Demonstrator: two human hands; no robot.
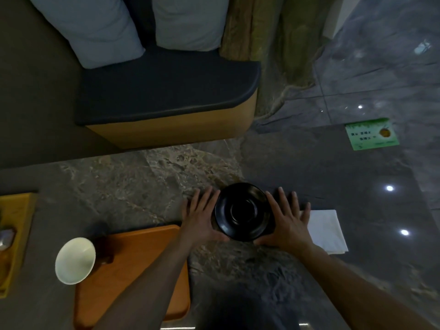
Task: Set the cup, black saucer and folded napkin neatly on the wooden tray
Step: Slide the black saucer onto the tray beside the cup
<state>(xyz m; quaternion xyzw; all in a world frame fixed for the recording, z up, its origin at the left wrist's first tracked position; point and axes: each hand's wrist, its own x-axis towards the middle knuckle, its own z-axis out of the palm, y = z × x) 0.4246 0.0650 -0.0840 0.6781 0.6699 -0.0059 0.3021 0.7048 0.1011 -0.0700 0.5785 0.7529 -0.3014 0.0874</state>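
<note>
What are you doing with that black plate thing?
A person has the black saucer between both hands, the left hand and right hand flat against its sides, over the stone table. The wooden tray lies to the left, with the pale cup at its left edge. The folded napkin lies on the table, right of the hands.

1. The wooden tray (133, 270) runs under the left forearm, and its near edge is cut off at the bottom of the picture.
2. The folded napkin (327, 231) has its left edge hidden behind the right hand (287, 221).
3. The yellow tray (14, 234) is cut off at the left edge; what lies on it is too blurred to tell.
4. The print on the green card (371, 134) is too small to read.
5. The foot of the cup (75, 260) is hidden beneath its rim.
</note>
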